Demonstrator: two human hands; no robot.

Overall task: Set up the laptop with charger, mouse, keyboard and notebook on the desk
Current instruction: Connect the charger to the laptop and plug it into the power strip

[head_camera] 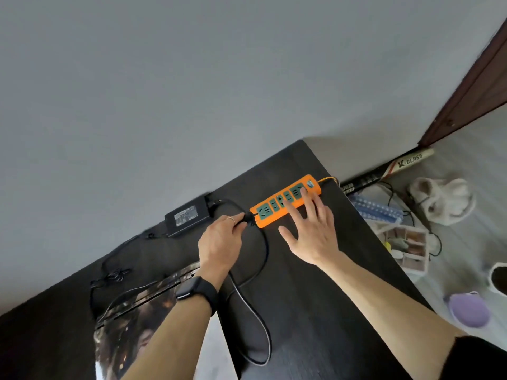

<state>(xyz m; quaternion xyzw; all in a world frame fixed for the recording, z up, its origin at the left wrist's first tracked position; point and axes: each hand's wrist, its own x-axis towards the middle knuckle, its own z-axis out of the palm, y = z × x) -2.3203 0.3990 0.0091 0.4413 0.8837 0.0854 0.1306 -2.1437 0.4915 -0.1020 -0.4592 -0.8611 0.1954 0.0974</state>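
Observation:
An orange power strip (274, 212) with green sockets lies near the far right corner of the dark desk (315, 311). My left hand (219, 242) pinches the black charger plug (248, 216) at the strip's left end socket. My right hand (312, 231) is spread flat, its fingertips pressing on the strip's right half. The black charger brick (188, 215) rests by the wall, left of the strip, and its cable (258, 319) loops toward me across the desk. A laptop with a picture-covered lid (131, 319) lies under my left forearm. Mouse, keyboard and notebook are out of view.
A thin cable bundle (112, 277) lies left of the laptop. Right of the desk, the floor holds a divided box (406, 248), a pale slipper (444, 201), a purple round item (469, 309) and a racket handle (408, 161). The grey wall runs close behind the desk.

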